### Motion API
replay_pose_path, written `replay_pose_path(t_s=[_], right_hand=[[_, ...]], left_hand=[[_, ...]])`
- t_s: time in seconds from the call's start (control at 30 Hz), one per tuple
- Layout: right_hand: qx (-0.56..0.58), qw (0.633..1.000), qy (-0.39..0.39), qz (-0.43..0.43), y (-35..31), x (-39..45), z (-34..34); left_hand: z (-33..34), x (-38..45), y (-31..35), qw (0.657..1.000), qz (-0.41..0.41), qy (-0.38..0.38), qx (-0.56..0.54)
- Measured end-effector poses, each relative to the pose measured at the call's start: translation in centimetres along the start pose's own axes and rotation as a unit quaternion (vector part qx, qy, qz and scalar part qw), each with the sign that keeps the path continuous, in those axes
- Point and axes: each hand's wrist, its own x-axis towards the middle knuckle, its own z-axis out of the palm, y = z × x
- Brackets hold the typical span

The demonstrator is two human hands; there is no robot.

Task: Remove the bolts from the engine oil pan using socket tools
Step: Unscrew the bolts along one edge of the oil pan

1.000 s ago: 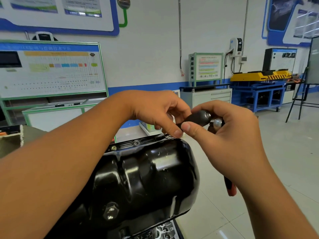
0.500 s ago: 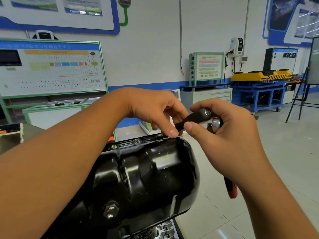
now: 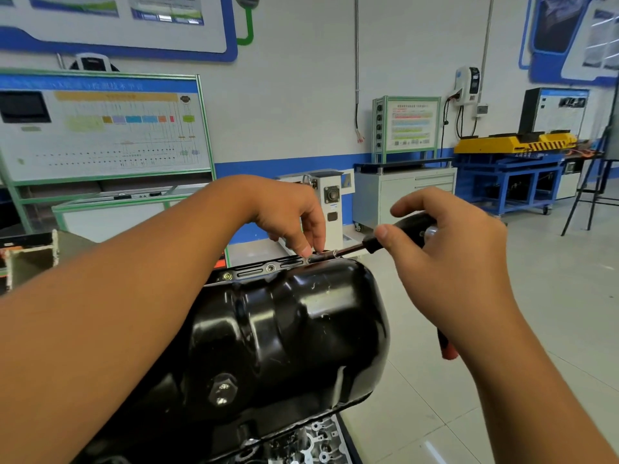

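A glossy black oil pan fills the lower middle, with a drain plug on its near side. Two bolts show along its far flange. My right hand grips the black handle of a socket driver. The driver's steel shaft and socket reach left to the flange's far right end. My left hand pinches the socket tip with thumb and fingers. A red-tipped tool pokes out below my right wrist; what holds it is hidden.
Aluminium engine parts show under the pan. Behind stand a green-framed training board, a white cabinet and a blue bench with yellow equipment. Tiled floor lies to the right.
My hands have moved apart from a close hold on the driver. The left hand dropped to the flange with the socket tip, and the shaft now shows between the hands.
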Motion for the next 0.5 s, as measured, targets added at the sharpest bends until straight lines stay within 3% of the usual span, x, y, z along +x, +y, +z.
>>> replay_pose_path(t_s=[0.13,0.27,0.4,0.5], right_hand=[[0.028,0.999,-0.02,-0.014,-0.1,0.0,-0.3],[0.059,0.998,0.011,0.009,-0.3,-0.2,0.0],[-0.026,0.999,-0.003,0.02,-0.3,-0.2,0.3],[-0.007,1.0,-0.022,-0.001,-0.1,0.0,0.0]], left_hand=[[0.2,0.2,-0.4,1.0,-0.004,-0.01,-0.012],[0.4,0.7,-0.6,0.999,-0.021,-0.031,-0.005],[0.6,1.0,-0.4,0.999,-0.026,-0.041,0.004],[0.7,1.2,-0.4,0.999,-0.031,-0.038,0.017]])
